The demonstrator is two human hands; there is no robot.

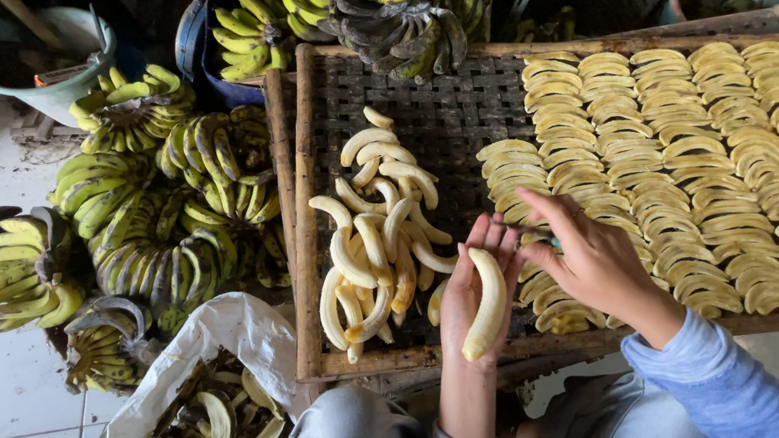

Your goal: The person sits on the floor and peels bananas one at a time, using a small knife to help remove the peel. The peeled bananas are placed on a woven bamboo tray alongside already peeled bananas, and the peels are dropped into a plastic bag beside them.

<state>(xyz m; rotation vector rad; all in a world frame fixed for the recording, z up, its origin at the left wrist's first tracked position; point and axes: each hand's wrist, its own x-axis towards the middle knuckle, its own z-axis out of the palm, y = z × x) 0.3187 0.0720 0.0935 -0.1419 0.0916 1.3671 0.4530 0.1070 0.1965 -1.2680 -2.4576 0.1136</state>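
While peeled banana (485, 303) lies lengthwise across left hand (471, 290), grip clamped round it; right hand (589, 259) beside, pinched together on small blade.

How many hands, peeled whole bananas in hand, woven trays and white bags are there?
Hands: 2, left hand, right hand
Peeled banana in hand: 1
Woven tray: 1
White bag of peels: 1
Total: 5

Banana-drying workshop: woven rack (456, 112), bunches (163, 227)
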